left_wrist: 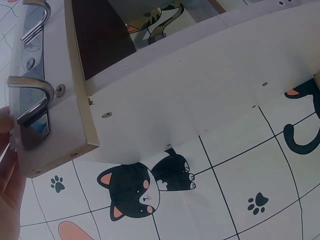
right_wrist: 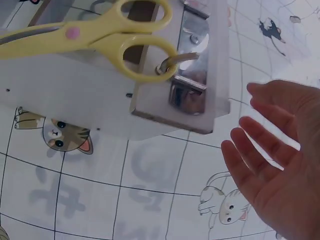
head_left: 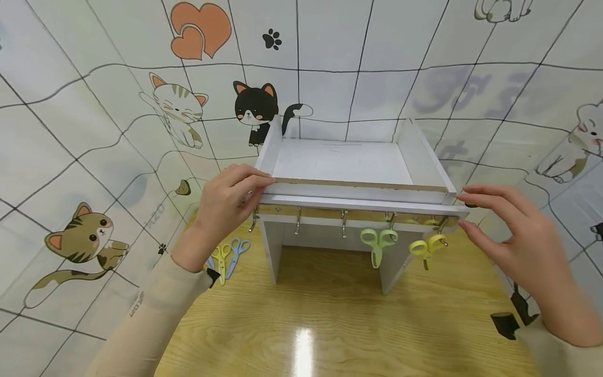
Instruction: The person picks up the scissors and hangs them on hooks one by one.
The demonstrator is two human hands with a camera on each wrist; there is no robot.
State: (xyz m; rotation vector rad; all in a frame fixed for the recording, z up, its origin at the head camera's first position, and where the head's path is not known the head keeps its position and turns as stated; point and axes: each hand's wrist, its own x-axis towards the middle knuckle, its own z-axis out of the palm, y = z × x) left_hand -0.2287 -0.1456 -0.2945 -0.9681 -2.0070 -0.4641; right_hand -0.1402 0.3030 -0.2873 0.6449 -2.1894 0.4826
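Observation:
A white shelf (head_left: 339, 200) stands on the wood-grain table, with a row of metal hooks (head_left: 298, 220) along its front. My left hand (head_left: 226, 196) holds the shelf's left front corner, fingertips at the top edge; in the left wrist view only part of that hand (left_wrist: 11, 185) shows beside the front board. On the hooks toward the right hang green scissors (head_left: 378, 242) and yellow scissors (head_left: 427, 247). Beside the right end, my right hand (head_left: 523, 235) has its fingers spread; the right wrist view shows it apart from the board, near the hanging yellow scissors (right_wrist: 95, 40).
More scissors, yellow (head_left: 221, 262) and blue (head_left: 237, 256), lie on the table (head_left: 264, 335) left of the shelf. White sheeting (head_left: 330, 42) with cat drawings and grid lines rises behind and at both sides. The shelf's top is a shallow tray (head_left: 341, 162) with raised sides.

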